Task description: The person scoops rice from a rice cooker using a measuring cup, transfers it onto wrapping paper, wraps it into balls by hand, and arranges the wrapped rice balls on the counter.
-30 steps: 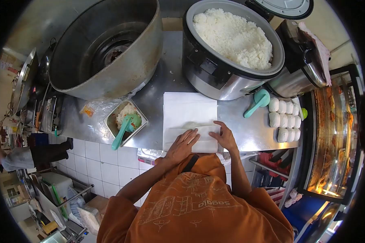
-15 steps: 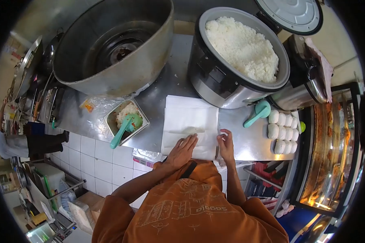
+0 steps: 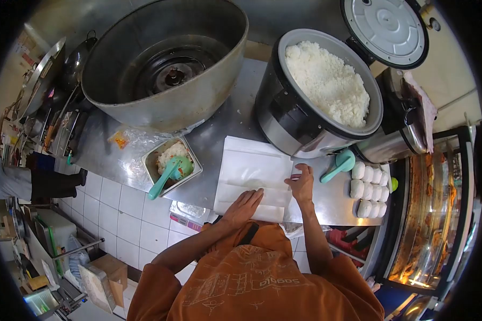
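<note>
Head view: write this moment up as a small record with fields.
left hand: laid over the white paper
right hand: fingers bent, at the paper's right edge; grip unclear
rice cooker: lid up, holding white rice
metal container: left of the paper, a turquoise scoop inside
second scoop: on the counter, before the cooker

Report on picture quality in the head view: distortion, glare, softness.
Head view: strong fisheye curvature, black corners; bright sheen on the metal counter right of the paper; warm glare low in the display case; the person at far left looks stretched and soft.
</note>
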